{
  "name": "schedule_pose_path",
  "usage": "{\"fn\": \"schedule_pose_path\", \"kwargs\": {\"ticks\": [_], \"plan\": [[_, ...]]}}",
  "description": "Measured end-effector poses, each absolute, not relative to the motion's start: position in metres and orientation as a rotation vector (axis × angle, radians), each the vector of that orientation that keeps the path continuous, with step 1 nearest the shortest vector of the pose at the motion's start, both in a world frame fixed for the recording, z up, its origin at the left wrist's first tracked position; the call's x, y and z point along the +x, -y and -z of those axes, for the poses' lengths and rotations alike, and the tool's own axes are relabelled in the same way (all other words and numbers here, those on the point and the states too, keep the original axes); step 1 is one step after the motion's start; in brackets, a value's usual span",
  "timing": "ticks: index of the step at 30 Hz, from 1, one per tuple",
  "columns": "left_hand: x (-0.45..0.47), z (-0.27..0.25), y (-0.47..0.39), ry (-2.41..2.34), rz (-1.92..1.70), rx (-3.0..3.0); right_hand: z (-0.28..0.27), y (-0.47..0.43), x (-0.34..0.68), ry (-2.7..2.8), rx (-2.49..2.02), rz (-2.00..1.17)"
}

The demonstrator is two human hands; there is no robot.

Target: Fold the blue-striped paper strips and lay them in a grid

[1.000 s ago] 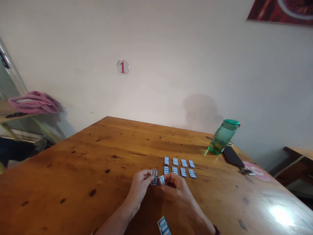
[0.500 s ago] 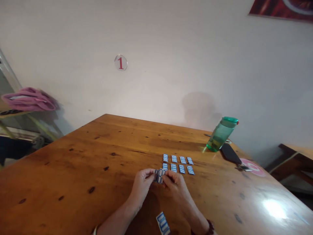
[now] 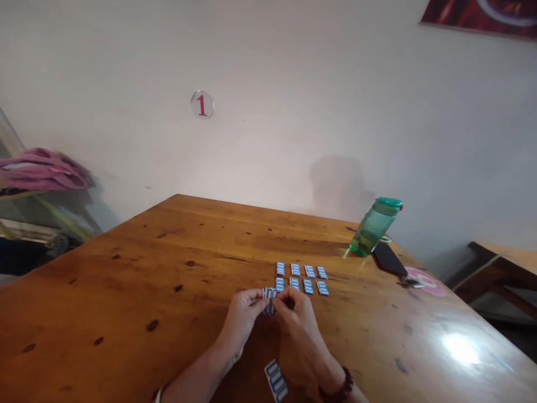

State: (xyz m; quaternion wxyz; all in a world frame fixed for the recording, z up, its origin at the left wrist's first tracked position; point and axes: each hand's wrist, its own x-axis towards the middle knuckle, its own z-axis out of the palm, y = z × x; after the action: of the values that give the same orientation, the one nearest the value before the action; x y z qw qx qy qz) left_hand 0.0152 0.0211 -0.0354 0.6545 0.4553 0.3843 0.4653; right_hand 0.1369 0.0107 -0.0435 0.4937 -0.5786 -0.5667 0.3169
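Between my two hands is a small blue-and-white label sheet point(image 3: 269, 306), pinched at both sides over the table. My left hand point(image 3: 243, 314) has its thumb and fingers closed on the left side. My right hand point(image 3: 297, 313) grips the right side, fingertips partly covering it. Whether it is one sheet or a few stacked ones, I cannot tell. Just beyond my hands lie two rows of similar blue-and-white pieces point(image 3: 309, 271), several in all. Another label sheet point(image 3: 276, 382) lies on the table between my forearms, nearer to me.
A green water bottle point(image 3: 376, 226) stands at the table's right, beside a dark phone point(image 3: 388, 258). Near it are a pink round mat point(image 3: 430, 282) and a small metal object point(image 3: 411, 282). The wooden table point(image 3: 126, 291) meets the wall. A pink cloth point(image 3: 44, 169) lies at far left.
My right fingers have moved left, closer to my left hand, and more of the sheet is covered. The whole view has shifted slightly; the laid-out pieces stay in place.
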Motion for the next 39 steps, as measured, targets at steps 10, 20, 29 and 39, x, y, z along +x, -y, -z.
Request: {"fn": "schedule_pose_path", "kwargs": {"ticks": [10, 20, 29, 39], "plan": [[0.0, 0.029, -0.028, -0.971, -1.123, 0.875, 0.02, 0.01, 0.155, 1.994, -1.356, -1.033], [-0.01, 0.023, -0.032, -0.974, -1.214, 0.769, 0.016, 0.03, 0.141, 2.688, -1.485, -0.625], [-0.007, 0.026, -0.029, -0.954, -1.16, 0.835, 0.029, 0.021, 0.143, 2.367, -1.415, -0.772], [0.001, 0.03, -0.025, -0.934, -1.043, 0.936, 0.029, -0.002, 0.14, 1.499, -1.194, -0.95]]}}
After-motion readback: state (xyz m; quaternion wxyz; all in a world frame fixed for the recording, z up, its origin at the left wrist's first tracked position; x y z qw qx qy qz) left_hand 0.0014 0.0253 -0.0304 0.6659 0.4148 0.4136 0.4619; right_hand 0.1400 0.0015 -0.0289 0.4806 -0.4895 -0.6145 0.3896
